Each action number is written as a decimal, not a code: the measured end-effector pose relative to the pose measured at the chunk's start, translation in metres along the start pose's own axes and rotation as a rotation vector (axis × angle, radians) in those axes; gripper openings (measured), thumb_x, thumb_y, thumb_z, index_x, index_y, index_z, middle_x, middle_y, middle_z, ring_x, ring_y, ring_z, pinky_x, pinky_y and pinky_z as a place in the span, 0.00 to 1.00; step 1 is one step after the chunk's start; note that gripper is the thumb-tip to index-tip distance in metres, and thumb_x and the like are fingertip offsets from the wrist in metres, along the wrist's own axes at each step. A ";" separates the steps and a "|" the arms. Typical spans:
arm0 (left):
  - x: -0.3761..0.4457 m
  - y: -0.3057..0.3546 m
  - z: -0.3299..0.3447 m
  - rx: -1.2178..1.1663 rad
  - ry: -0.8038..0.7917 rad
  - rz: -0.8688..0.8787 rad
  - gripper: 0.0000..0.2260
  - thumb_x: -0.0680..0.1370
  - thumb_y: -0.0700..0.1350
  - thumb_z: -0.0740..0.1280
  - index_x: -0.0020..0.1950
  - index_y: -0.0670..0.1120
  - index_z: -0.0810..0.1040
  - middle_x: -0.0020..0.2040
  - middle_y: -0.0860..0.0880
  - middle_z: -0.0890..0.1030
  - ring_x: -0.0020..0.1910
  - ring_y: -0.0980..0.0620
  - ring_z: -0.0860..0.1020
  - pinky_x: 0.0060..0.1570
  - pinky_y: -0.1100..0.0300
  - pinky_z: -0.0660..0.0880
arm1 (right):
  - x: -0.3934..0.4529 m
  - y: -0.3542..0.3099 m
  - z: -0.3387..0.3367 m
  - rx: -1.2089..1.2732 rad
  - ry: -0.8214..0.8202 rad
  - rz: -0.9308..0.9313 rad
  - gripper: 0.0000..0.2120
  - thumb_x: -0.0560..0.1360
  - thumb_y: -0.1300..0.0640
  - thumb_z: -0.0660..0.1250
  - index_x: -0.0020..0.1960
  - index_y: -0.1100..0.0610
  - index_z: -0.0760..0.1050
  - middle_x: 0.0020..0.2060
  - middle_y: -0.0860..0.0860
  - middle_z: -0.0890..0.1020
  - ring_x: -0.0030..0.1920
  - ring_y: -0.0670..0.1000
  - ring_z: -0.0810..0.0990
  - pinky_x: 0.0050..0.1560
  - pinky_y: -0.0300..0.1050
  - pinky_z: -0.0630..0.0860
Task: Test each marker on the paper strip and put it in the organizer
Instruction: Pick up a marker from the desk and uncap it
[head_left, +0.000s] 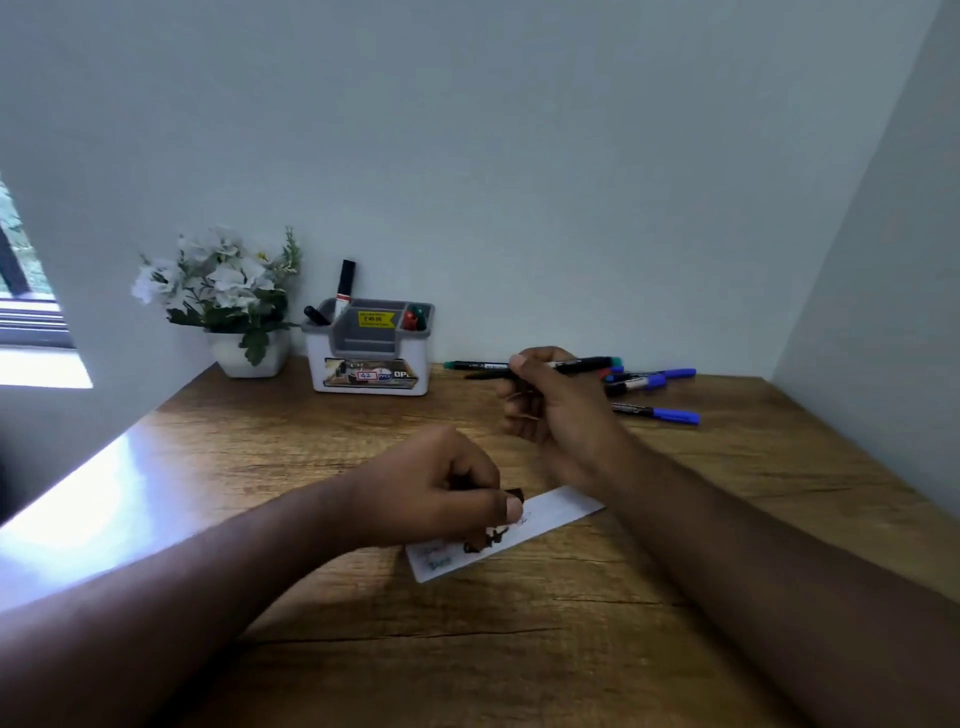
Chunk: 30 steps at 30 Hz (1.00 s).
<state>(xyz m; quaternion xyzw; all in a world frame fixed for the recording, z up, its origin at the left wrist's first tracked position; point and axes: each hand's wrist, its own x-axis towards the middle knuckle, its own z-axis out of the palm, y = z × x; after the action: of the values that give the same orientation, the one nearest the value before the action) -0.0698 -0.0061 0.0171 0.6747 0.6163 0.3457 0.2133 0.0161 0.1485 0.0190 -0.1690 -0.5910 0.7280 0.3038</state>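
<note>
Marker (582, 364) (green-capped) in right grip (545, 400)

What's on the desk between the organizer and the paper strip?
In the head view, only bare wooden desk lies between the organizer and the paper strip; the left hand rests on the strip's near end.

Wooden desk (260, 519) in corner, pale walls (519, 156) behind and right; window (21, 291) far left, daylight glare on desk edge; potted white flowers (228, 291) against wall

organizer (370, 364) front label reads "42" and "ope"; its yellow sticker (375, 318) is illegible.
</note>
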 end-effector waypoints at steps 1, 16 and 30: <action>-0.002 0.000 -0.002 -0.017 -0.003 -0.011 0.14 0.76 0.46 0.69 0.30 0.46 0.80 0.29 0.48 0.81 0.26 0.49 0.77 0.27 0.61 0.70 | 0.001 0.007 0.011 0.042 0.021 0.008 0.03 0.78 0.59 0.66 0.45 0.56 0.75 0.32 0.53 0.81 0.27 0.46 0.77 0.29 0.41 0.78; 0.001 -0.043 -0.027 -0.073 0.560 -0.350 0.13 0.81 0.46 0.62 0.65 0.53 0.76 0.37 0.50 0.78 0.31 0.60 0.73 0.33 0.64 0.72 | 0.006 0.018 0.014 0.379 0.073 0.069 0.10 0.78 0.55 0.65 0.41 0.61 0.75 0.26 0.54 0.76 0.22 0.46 0.74 0.30 0.50 0.81; 0.003 -0.037 -0.022 -0.084 0.529 -0.263 0.10 0.81 0.44 0.63 0.58 0.57 0.76 0.31 0.67 0.78 0.30 0.70 0.74 0.33 0.70 0.67 | 0.004 0.022 0.018 0.287 0.029 0.025 0.10 0.77 0.56 0.67 0.41 0.62 0.75 0.27 0.55 0.75 0.23 0.47 0.75 0.36 0.54 0.83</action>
<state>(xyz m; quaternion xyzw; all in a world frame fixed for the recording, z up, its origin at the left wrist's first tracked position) -0.1113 -0.0008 0.0062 0.4662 0.7178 0.5040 0.1161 -0.0031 0.1348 0.0029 -0.1413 -0.4743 0.8062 0.3243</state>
